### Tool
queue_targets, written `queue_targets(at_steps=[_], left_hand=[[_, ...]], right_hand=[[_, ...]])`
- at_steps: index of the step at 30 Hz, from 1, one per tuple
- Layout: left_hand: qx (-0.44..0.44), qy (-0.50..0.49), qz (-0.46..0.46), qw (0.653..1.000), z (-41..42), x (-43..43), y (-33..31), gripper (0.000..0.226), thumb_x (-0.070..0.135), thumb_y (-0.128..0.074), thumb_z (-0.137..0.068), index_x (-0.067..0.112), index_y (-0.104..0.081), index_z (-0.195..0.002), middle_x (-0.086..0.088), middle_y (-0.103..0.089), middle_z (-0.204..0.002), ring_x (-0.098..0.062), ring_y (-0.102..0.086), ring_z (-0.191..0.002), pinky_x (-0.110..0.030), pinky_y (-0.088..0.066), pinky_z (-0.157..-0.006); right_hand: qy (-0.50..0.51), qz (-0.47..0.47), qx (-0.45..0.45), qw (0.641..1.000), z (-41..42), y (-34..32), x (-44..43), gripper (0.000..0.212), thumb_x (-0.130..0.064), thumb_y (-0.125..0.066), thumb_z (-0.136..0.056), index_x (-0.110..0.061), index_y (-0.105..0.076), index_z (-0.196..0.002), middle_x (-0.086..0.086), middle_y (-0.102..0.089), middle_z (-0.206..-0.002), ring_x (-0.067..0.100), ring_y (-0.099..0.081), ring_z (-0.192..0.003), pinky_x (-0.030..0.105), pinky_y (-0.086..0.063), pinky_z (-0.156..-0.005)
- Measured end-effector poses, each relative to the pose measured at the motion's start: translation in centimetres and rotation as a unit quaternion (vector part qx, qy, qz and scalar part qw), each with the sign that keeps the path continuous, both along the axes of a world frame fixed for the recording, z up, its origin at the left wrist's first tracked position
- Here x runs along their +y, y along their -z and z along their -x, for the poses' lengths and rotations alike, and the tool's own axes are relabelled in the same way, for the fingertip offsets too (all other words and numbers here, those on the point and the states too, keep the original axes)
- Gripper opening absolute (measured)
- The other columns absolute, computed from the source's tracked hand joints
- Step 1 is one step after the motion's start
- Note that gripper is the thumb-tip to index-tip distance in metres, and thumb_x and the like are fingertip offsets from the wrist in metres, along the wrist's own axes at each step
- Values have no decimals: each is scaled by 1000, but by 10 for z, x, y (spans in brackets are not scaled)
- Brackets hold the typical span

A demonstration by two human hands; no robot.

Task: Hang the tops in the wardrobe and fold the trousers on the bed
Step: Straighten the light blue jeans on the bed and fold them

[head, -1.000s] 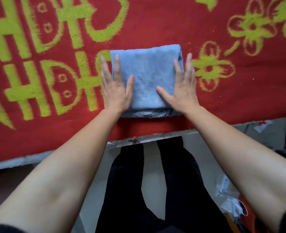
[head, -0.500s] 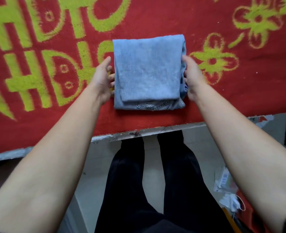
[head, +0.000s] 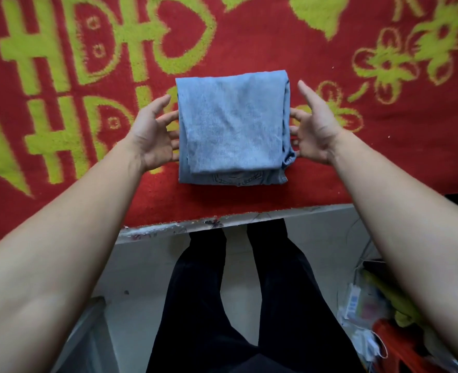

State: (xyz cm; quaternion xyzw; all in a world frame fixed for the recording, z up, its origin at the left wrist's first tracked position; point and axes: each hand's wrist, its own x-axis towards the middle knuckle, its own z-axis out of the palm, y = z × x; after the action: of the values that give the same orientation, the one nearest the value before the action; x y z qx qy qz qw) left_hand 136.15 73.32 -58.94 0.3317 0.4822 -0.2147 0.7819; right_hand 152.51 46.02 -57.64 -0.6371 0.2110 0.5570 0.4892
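A pair of light blue jeans [head: 232, 127], folded into a compact rectangle, lies near the front edge of the bed [head: 249, 205], which is covered by a red blanket with yellow-green patterns. My left hand [head: 154, 135] is at the bundle's left side, palm turned inward, fingers spread and fingertips touching the denim edge. My right hand [head: 312, 125] mirrors it at the right side, palm inward, fingertips at the right edge of the folds. Neither hand curls around the fabric. No tops or wardrobe are in view.
The bed edge [head: 222, 222] runs across the middle, with my black-trousered legs [head: 236, 305] below it on a pale floor. A heap of bags and small items [head: 378, 319] sits at the lower right. A grey object [head: 88, 332] stands at the lower left.
A second ago both palms pressed flat on top of the jeans. They slid off to the two sides and now have palms turned inward with fingers spread at the bundle's edges.
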Motion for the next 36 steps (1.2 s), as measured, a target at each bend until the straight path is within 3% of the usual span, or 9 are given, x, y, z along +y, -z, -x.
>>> queue_targets(at_steps=[4, 9, 12, 15, 18, 25, 31, 33, 36], left_hand=[[-23, -10, -9, 1000, 8, 12, -63, 36, 55, -53, -87, 27, -60, -108, -5, -69, -98, -22, -68, -83, -37, -51, -80], [-70, -21, -64, 995, 21, 26, -183, 34, 52, -53, -88, 27, -62, -109, 2, -68, -90, -18, -63, -79, -34, -49, -75], [-73, -23, -142, 987, 38, 23, -257, 20, 39, -54, -92, 25, -65, -99, 5, -66, -84, -15, -59, -76, -30, -47, -67], [-83, -61, -204, 974, 65, 19, -319, 13, 31, -56, -95, 24, -64, -102, 6, -65, -84, -13, -58, -74, -30, -47, -65], [-98, -124, -244, 957, 101, 10, -365, 9, 29, -57, -94, 24, -65, -96, 5, -62, -80, -14, -56, -70, -32, -46, -68], [-56, -299, -262, 916, 214, -54, -412, 13, 28, -57, -91, 21, -64, -83, 3, -58, -74, -14, -55, -70, -30, -45, -65], [-1, -441, -290, 849, 348, -141, -450, 17, 27, -56, -93, 18, -68, -85, -1, -64, -79, -18, -61, -69, -28, -45, -63], [4, -484, -319, 815, 394, -172, -469, 19, 24, -58, -92, 19, -74, -84, -1, -69, -77, -17, -66, -63, -25, -50, -56], [10, -524, -366, 769, 464, -221, -495, 14, 24, -61, -90, 26, -75, -93, 1, -68, -81, -16, -65, -66, -27, -50, -62]], right_hand=[[17, -35, -29, 999, -1, -62, 16, 69, -77, -48, -83, -19, -65, -116, 9, -74, -102, 27, -70, -90, 33, -55, -70], [-51, -99, -59, 992, -10, -177, 41, 75, -78, -58, -76, -19, -62, -122, 13, -73, -105, 29, -72, -89, 34, -56, -65], [-133, -115, -112, 978, -5, -245, 57, 49, -55, -64, -86, -20, -67, -119, 8, -73, -98, 23, -69, -80, 29, -53, -63], [-210, -153, -173, 950, 2, -299, 74, 25, -28, -64, -93, -20, -68, -117, 2, -76, -97, 14, -73, -73, 22, -53, -54], [-256, -194, -192, 927, 11, -338, 90, 23, -25, -64, -92, -23, -68, -114, -3, -75, -93, 10, -72, -69, 22, -52, -51], [-391, -278, -140, 866, 67, -370, 129, 32, -27, -67, -90, -24, -67, -122, -1, -73, -103, 12, -70, -77, 27, -53, -60], [-499, -313, -80, 804, 195, -394, 151, 31, -22, -69, -90, -17, -67, -121, 13, -71, -118, 28, -67, -104, 43, -52, -98], [-532, -326, -73, 778, 246, -409, 151, 34, -22, -70, -90, -17, -65, -124, 14, -70, -121, 27, -67, -106, 41, -54, -93], [-576, -352, -65, 735, 325, -436, 148, 35, -21, -71, -90, -21, -64, -124, 11, -71, -120, 25, -68, -105, 38, -58, -84]])
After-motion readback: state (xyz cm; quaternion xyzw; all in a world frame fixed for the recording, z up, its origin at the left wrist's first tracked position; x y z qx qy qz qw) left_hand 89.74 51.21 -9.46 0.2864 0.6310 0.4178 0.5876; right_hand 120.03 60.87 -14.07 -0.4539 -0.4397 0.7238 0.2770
